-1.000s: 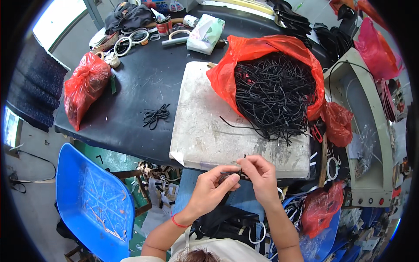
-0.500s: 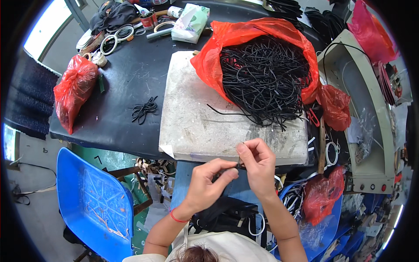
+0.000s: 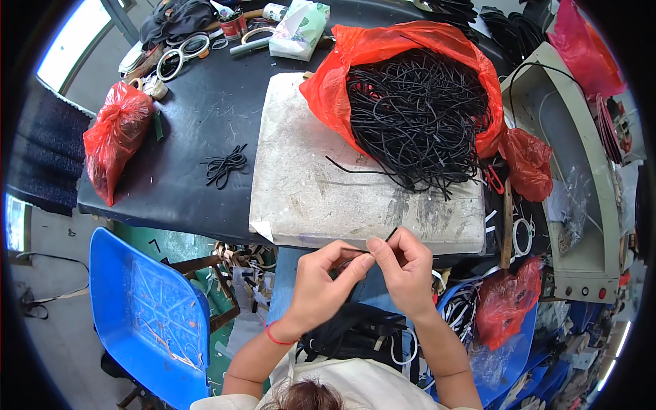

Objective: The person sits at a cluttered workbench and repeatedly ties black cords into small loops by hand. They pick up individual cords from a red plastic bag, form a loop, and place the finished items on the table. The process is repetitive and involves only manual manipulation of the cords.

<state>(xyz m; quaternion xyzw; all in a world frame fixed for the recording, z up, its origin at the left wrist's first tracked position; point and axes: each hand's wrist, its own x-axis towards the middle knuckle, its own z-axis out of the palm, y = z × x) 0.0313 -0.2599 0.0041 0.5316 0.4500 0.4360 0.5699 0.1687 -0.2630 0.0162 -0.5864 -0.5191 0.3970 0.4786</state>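
Observation:
Just off the front edge of the pale work slab, my two hands meet at the fingertips. A thin black cord passes between them, its short end poking up past my right thumb. My left hand, with a red string at the wrist, pinches the cord between thumb and forefinger. Closed on the same cord is my right hand, its fingers curled in. On the slab's far side lies an open red plastic bag full of tangled black cords. One loose strand reaches left over the slab.
A small bundle of black cord and a tied red bag lie on the black table. Tape rolls and a tissue pack sit at the back. A blue plastic tub stands lower left; a beige machine is at right.
My right thumb has come down against my left fingertips, and the hands are closer together. More of the black cord's end now shows above my right hand.

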